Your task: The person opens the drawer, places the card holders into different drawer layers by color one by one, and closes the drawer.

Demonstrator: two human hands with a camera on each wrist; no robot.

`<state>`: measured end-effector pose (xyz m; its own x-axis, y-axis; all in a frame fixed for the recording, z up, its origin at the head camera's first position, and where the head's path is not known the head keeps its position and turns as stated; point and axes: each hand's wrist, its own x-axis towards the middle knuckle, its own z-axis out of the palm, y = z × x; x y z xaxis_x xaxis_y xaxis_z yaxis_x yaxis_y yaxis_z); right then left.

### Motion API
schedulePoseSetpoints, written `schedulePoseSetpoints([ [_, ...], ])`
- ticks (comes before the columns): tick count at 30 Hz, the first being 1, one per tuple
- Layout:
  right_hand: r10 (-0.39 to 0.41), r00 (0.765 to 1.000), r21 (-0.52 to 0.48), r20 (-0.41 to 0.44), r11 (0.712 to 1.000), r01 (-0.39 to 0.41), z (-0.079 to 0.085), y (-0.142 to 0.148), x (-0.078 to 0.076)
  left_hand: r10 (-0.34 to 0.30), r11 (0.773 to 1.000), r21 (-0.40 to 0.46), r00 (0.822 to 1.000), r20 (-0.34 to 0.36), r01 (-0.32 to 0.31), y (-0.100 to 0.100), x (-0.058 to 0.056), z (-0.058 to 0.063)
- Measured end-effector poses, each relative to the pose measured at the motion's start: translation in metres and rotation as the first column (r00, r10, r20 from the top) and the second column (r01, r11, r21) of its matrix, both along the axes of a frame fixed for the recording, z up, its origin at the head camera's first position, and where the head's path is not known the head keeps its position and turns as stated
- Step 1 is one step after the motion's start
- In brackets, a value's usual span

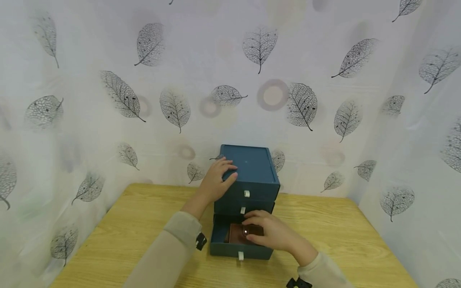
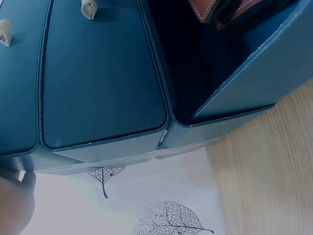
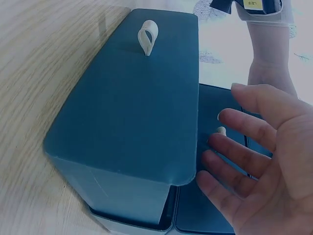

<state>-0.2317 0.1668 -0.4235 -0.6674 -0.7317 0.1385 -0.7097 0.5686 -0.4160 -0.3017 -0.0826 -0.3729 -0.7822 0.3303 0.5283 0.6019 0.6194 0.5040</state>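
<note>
A dark blue box of three stacked drawers (image 1: 248, 164) stands with its bottom drawer (image 1: 223, 250) pulled out. In that drawer lies a brown leather item (image 1: 235, 234) with pale stitching in the left wrist view. Beside it sits a dark, shiny thing (image 1: 246, 231), partly hidden and too small to identify. My left hand (image 1: 216, 180) rests on the left edge of the box's top, fingers spread. My right hand (image 1: 275, 232) hovers over the open drawer's right side. In the right wrist view, the right hand's loosely bent fingers (image 3: 239, 152) hold nothing visible.
Each drawer front has a small white pull loop, such as the bottom loop (image 1: 241, 256). The box stands on a wooden table (image 1: 151, 224). Behind it hangs a pale curtain (image 1: 223, 128) printed with leaves.
</note>
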Motion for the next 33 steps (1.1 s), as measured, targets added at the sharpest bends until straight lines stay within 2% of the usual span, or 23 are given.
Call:
schedulePoseSetpoints([
  [14, 0.0, 1.0, -0.008, -0.003, 1.0, 0.0, -0.0019, 0.0015, -0.0013, -0.009, 1.0, 0.015, 1.0, 0.017, 0.009, -0.0002, -0.0006, -0.0008],
  [33, 0.019, 0.999, -0.049, -0.032, 0.999, -0.02, 0.0026, 0.0022, 0.0068, -0.007, 1.0, 0.017, 0.999, 0.034, 0.007, 0.0003, 0.0025, 0.0017],
])
